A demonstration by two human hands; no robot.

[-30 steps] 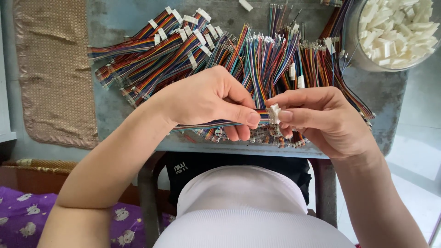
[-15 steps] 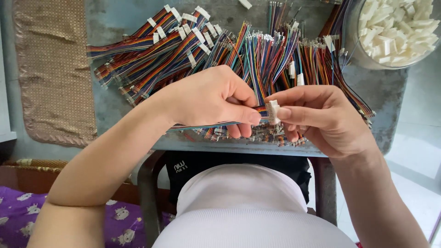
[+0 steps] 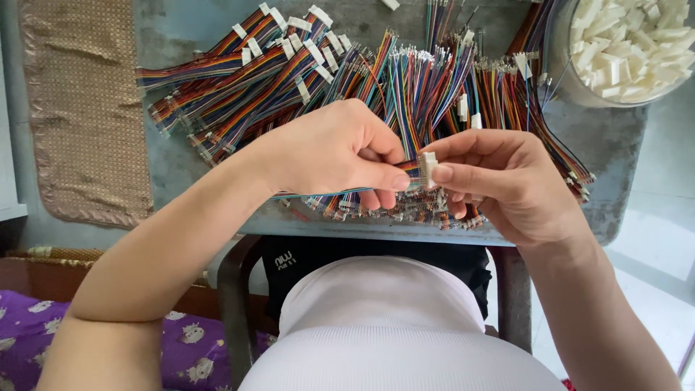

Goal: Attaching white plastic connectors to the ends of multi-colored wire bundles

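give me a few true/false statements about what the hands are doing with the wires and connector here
1. The right hand pinches a small white connector at its fingertips. True.
2. The left hand rests flat on the table. False: it is raised, pinching a strip of coloured wires that meets the connector.
3. The bowl at the upper right holds white connector pieces. True.
4. The table behind the hands is bare. False: bundles of multicoloured wires are spread across it.
5. A brown woven mat lies at the left. True.
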